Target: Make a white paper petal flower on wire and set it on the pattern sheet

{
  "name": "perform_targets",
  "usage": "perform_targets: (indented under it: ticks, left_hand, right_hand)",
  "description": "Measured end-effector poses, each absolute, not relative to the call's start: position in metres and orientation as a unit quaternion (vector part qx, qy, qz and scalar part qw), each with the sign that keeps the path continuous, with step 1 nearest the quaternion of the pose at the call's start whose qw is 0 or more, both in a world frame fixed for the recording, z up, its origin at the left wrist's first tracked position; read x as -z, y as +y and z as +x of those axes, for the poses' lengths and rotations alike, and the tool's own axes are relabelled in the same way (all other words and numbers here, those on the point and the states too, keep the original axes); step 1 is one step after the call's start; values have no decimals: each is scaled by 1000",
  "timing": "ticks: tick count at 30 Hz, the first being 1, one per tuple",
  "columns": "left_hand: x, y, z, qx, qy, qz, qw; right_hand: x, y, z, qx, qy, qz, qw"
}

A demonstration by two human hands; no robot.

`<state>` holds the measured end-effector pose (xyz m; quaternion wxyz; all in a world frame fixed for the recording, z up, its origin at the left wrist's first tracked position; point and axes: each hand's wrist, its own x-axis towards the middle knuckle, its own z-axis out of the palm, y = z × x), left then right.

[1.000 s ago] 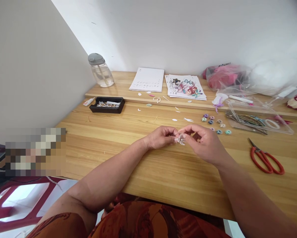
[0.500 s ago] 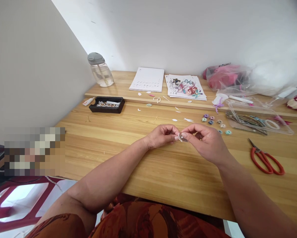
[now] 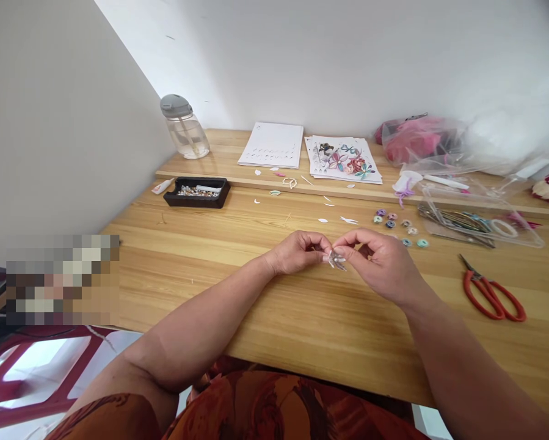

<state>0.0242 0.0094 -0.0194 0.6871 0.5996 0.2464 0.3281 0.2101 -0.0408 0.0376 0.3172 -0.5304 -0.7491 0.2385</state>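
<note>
The left hand and right hand, each in a narrow grip, hold a pale flower-like piece above the bench, inward of its near edge, with bobbins and red-handled scissors rightward and a black tray by the far left corner.

It's a tiny whitish flower piece, petals splayed, pinched between the left hand and right hand over the counter.

The wooden table carries red-handled scissors, thread bobbins, a black tray and white cutouts.
</note>
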Motion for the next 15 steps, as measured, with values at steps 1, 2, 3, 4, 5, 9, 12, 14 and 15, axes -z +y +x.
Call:
perform_targets:
  ticks: [1, 2, 3, 4, 5, 9, 12, 14, 15]
  left_hand:
    - [19, 9, 24, -324, 244, 600, 690]
    - [18, 9, 24, -323, 240, 599, 692]
    - [18, 9, 24, -324, 235, 597, 695]
    - [17, 9, 24, -325, 230, 596, 697]
    - [17, 9, 24, -326, 226, 594, 700]
    - [17, 9, 25, -336, 228, 583, 704]
    - [19, 9, 24, -354, 231, 568, 707]
    - [21, 10, 24, -365, 230, 559, 708]
    - [21, 10, 24, -368, 230, 555, 710]
  right_hand:
    - [-37, -41, 209, -208, -765, -519, 320]
    - [-35, -41, 208, -166, -784, -502, 325]
    - [-34, -40, 206, -120, -803, -482, 329]
    - [-33, -40, 205, -74, -819, -462, 331]
    - [-31, -40, 203, -32, -831, -446, 332]
    - [-26, -39, 199, 35, -837, -421, 347]
    - [-23, -37, 202, -65, -797, -453, 394]
    - [-22, -35, 206, -165, -749, -485, 421]
    - [-21, -34, 208, -204, -728, -496, 426]
